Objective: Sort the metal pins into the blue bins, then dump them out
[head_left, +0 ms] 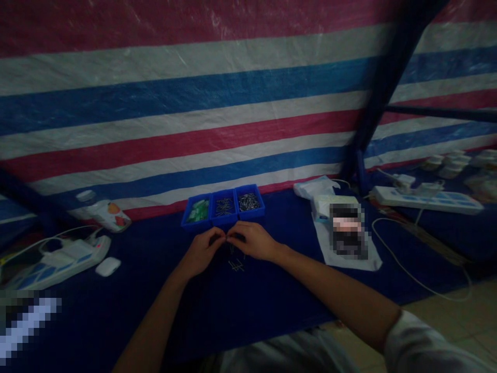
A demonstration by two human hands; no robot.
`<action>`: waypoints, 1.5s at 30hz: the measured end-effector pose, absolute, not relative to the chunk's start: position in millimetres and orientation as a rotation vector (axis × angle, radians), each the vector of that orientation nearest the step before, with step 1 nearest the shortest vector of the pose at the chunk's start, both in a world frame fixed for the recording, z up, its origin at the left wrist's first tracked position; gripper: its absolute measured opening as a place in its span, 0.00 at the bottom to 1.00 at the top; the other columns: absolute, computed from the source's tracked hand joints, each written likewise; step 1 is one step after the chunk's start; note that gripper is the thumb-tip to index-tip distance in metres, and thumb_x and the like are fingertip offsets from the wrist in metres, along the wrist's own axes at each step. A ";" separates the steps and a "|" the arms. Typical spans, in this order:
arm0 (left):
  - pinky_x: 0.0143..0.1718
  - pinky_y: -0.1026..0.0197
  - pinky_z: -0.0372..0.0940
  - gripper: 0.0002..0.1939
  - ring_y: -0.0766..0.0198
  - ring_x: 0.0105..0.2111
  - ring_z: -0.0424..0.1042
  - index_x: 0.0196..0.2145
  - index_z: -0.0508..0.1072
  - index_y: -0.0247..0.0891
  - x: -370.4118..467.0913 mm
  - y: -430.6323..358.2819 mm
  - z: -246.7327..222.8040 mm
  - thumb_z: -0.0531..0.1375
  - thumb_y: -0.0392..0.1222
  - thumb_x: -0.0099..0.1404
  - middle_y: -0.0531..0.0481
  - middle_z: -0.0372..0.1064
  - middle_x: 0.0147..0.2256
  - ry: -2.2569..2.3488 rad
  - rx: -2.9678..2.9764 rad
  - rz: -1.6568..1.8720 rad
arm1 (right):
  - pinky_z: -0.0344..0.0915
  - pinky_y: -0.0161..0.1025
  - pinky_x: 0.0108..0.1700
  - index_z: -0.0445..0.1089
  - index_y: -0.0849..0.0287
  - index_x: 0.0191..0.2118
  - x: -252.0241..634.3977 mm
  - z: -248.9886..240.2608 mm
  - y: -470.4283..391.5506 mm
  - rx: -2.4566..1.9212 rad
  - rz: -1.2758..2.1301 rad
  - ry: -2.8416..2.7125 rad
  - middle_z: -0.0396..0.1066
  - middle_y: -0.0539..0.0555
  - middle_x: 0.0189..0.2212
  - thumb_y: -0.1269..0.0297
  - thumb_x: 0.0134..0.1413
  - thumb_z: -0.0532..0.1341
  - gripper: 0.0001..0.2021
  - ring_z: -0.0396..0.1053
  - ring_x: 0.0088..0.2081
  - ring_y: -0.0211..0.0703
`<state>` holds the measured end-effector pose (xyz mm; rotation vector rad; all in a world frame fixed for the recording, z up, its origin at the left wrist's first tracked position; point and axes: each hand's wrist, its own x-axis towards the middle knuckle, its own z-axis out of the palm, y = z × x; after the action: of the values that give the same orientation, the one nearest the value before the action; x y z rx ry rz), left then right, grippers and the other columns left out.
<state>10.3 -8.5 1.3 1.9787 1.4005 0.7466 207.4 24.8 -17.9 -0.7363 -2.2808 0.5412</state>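
Slender metal pieces (236, 266) are strewn on the blue tabletop (236, 305) near three blue bins (224, 219). Left hand (202, 251) and right hand (254, 240) are curled tip to tip; whether either is closed on a piece cannot be told.
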 end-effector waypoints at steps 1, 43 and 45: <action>0.37 0.62 0.60 0.11 0.63 0.33 0.68 0.35 0.72 0.38 10.0 -8.7 1.4 0.55 0.47 0.67 0.53 0.70 0.32 1.392 1.967 0.762 | 0.62 0.36 0.42 0.74 0.59 0.41 206.9 -17.3 24.4 -0.744 0.564 -2.249 0.74 0.53 0.37 0.64 0.61 0.58 0.08 0.70 0.38 0.39; 0.37 0.61 0.62 0.05 0.62 0.34 0.70 0.35 0.76 0.38 -2.5 -14.0 3.3 0.61 0.39 0.60 0.51 0.73 0.34 1.337 2.141 0.341 | 0.49 0.32 0.23 0.66 0.60 0.26 198.1 -23.4 40.5 -0.985 1.382 -1.524 0.61 0.45 0.19 0.56 0.55 0.60 0.13 0.54 0.20 0.31; 0.36 0.61 0.62 0.06 0.62 0.33 0.70 0.36 0.75 0.38 -2.3 -13.2 2.0 0.61 0.39 0.60 0.51 0.73 0.34 1.350 2.125 0.367 | 0.50 0.32 0.23 0.68 0.60 0.28 198.1 -24.2 40.8 -0.980 1.367 -1.520 0.62 0.46 0.20 0.58 0.54 0.61 0.10 0.55 0.21 0.31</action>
<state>-2.3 -13.2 2.0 2.1249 1.3496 0.3672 198.1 40.8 -24.2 -0.9801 -1.5197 1.3667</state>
